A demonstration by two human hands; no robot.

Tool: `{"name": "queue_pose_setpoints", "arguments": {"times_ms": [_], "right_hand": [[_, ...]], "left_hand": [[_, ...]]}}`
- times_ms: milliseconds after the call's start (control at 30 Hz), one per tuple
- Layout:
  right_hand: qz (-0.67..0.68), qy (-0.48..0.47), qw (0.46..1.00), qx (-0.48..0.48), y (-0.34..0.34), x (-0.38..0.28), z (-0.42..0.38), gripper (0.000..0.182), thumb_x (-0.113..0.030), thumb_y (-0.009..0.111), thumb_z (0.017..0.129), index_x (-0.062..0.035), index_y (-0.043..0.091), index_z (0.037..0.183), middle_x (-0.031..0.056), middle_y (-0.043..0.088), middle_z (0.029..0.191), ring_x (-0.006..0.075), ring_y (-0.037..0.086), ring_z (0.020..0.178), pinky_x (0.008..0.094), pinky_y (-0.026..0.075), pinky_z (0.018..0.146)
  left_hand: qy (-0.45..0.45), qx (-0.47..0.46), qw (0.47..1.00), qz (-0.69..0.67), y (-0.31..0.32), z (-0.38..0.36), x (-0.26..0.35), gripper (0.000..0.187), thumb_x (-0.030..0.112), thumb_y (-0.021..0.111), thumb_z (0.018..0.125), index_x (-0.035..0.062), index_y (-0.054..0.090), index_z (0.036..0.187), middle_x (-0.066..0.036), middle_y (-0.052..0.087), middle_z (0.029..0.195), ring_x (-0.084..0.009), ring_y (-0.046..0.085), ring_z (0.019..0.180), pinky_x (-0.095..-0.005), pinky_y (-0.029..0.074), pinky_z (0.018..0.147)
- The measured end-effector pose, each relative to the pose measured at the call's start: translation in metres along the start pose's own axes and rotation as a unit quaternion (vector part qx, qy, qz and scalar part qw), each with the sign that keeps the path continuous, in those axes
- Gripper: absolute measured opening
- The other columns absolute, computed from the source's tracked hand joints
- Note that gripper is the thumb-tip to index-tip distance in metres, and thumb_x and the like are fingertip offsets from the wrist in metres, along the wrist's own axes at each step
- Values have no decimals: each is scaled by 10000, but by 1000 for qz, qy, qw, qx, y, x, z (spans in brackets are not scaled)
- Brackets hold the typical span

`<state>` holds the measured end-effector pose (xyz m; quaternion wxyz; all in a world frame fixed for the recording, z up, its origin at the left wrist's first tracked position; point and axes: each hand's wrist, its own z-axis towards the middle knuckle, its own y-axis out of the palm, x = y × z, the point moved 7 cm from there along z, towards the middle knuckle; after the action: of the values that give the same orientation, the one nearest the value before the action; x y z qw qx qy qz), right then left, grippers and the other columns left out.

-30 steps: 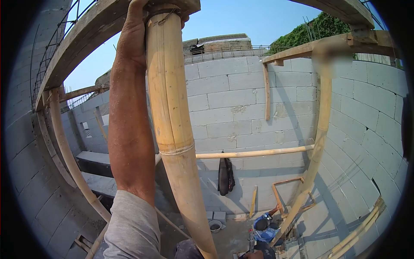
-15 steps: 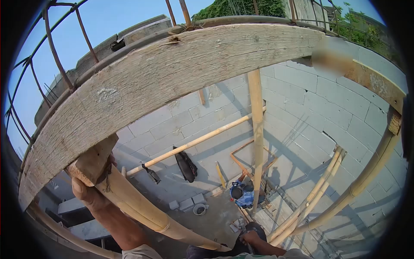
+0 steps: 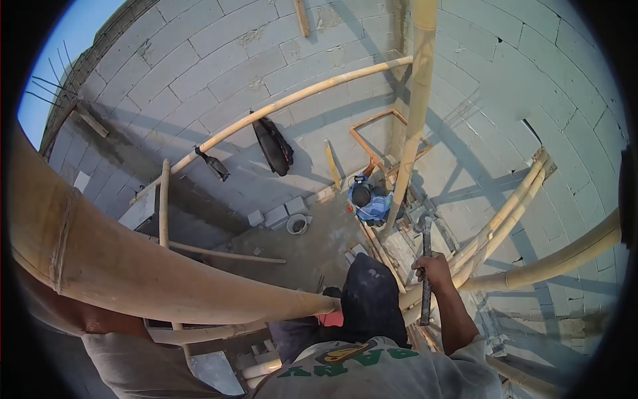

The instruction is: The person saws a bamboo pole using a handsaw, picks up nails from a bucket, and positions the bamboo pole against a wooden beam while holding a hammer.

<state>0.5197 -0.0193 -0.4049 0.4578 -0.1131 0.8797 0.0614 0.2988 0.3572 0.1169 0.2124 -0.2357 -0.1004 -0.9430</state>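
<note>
Right hand: your right hand (image 3: 433, 267) is closed, fingers (image 3: 425, 265) wrapped around the handle of the hammer (image 3: 425, 266); the head points up, the handle hangs down past your forearm
Left hand: out of view; only your left arm (image 3: 60, 309) shows at the lower left edge, under the thick bamboo pole (image 3: 133, 272); I cannot tell what its fingers are doing
Bamboo pole: runs from the left edge across to the middle of the view, just in front of your chest; its tip ends near your dark trousers
Below you: another person (image 3: 367, 199) crouches on the concrete floor (image 3: 312, 246) far beneath, beside an upright bamboo post (image 3: 415, 113)
Wall: grey block wall (image 3: 219, 73) all round; a horizontal bamboo rail (image 3: 292, 103) crosses it, with dark cloth hung over it
</note>
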Motion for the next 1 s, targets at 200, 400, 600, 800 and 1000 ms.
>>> {"name": "queue_pose_setpoints", "arguments": {"times_ms": [200, 400, 600, 800, 1000], "right_hand": [[2, 1, 998, -65, 67, -23, -6, 203, -169, 652, 696, 33, 657, 720, 67, 559, 556, 149, 524, 455, 264, 428, 478], [-70, -16, 987, -143, 103, -40, -39, 169, -147, 676, 713, 5, 606, 739, 52, 574, 593, 127, 546, 504, 276, 438, 479], [-101, 20, 983, -155, 91, -55, -77, 165, -146, 665, 706, -3, 588, 733, 54, 571, 582, 127, 539, 487, 281, 441, 476], [-93, 54, 985, -136, 75, -89, -123, 132, -120, 665, 732, -1, 617, 761, 45, 578, 592, 119, 547, 499, 263, 443, 466], [-53, 117, 987, -95, 49, -113, -199, 131, -98, 671, 707, 16, 615, 739, 55, 584, 589, 132, 559, 496, 279, 456, 455]], "left_hand": [[-122, -36, 989, 74, -6, 3, -28, 915, 603, 648, 704, -29, 407, 1320, -217, 520, 1147, -303, 550, 936, -388, 471, 749], [-184, -58, 977, 89, -6, 18, -16, 966, 620, 670, 678, -25, 388, 1340, -230, 499, 1190, -325, 536, 990, -412, 466, 797], [-215, -99, 968, 81, 8, 52, 4, 1019, 637, 692, 653, -22, 368, 1359, -243, 478, 1233, -348, 521, 1044, -436, 461, 845], [-242, -163, 954, 63, 26, 101, 22, 1073, 654, 715, 627, -19, 348, 1379, -256, 456, 1276, -371, 507, 1098, -460, 455, 893], [-268, -244, 930, 57, 45, 153, 39, 1128, 671, 737, 602, -15, 328, 1399, -269, 435, 1319, -394, 492, 1152, -484, 450, 941]]}}
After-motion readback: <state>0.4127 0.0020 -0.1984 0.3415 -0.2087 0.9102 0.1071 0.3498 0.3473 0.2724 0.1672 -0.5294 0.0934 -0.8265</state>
